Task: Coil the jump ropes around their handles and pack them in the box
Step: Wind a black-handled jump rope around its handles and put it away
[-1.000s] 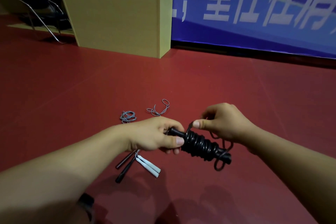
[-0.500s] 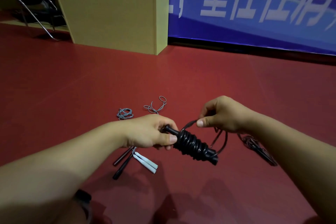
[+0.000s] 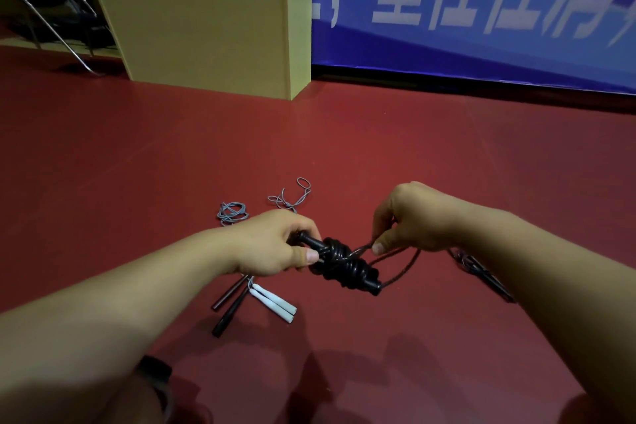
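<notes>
My left hand (image 3: 278, 244) grips the upper end of a black jump rope's paired handles (image 3: 344, 267), which carry thick coils of black cord. My right hand (image 3: 409, 217) pinches the loose end of that black cord (image 3: 399, 272) just right of the coils; the slack hangs in a loop below. On the red floor under my left wrist lie white handles (image 3: 275, 303) and dark handles (image 3: 229, 308) with grey cord bundles (image 3: 232, 212) beyond them. Another coiled dark rope (image 3: 481, 274) lies behind my right forearm. No packing box is visible.
A tall yellow wooden cabinet (image 3: 206, 27) stands at the back left, a metal-framed chair (image 3: 51, 17) to its left. A blue banner (image 3: 481, 10) with white characters covers the back wall. Red floor (image 3: 378, 148) stretches between them and me.
My right hand has carried the cord end around the handles, from above the coils to their right side. The bundle sits slightly higher, and the coiled dark rope by my right forearm came into view.
</notes>
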